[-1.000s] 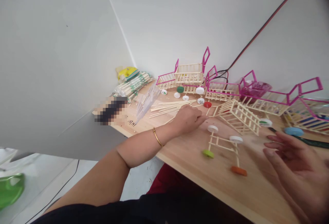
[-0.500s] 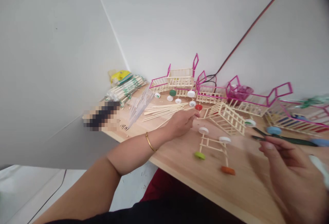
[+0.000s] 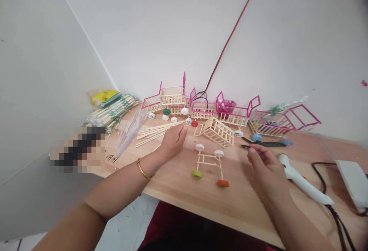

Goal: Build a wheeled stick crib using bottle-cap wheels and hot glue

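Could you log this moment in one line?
left hand: beside loose sticks | right hand: at dark tool, contact unclear | between: wheeled stick frame | behind: pink-trimmed carts

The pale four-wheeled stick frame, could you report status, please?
Left hand near pale wooden sticks; right hand at long dark tool, grips unclear. Frame untouched on wooden table. Pale slatted stick cage behind.

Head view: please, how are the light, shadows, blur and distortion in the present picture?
Head view: soft, fairly even light; a faint shadow on the table beside the right hand; darkening at the upper right corner; a pixelated patch hides detail at left; the left arm looks slightly soft toward its lower end; shapes seem stretched near the edges.
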Motion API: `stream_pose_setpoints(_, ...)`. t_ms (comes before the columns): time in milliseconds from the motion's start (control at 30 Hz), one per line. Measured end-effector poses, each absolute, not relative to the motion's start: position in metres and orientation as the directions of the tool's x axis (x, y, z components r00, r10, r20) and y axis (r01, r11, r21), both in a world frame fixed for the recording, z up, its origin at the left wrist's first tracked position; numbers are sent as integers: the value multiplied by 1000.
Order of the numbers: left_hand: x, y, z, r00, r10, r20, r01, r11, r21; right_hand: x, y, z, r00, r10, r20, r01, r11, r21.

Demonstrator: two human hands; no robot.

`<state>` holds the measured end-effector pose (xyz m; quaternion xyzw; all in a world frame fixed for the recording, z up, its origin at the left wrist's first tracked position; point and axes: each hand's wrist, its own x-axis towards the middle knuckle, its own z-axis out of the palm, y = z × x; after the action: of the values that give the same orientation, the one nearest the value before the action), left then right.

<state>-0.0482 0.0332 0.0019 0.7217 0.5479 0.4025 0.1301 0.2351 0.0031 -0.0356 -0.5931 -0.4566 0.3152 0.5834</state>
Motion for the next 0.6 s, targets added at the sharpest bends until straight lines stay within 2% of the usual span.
stream_pose_setpoints(133,-47,33,7,84,911,403,617,-365,697,234,5,-35,378,917,131,129,88,-988)
stream_pose_setpoints(300,-39,45,21,165,958,233,539,-286,792,232,7,-36,359,924,129,163,74,-984)
stream_pose_setpoints(367,-33,53,26,212,960,183,546,-272,792,231,7,-35,348,929,128,168,72,-983)
stream_pose_setpoints(600,-5,81,28,353,909,220,549,-392,738,226,7,-33,300,944,134,175,84,-981)
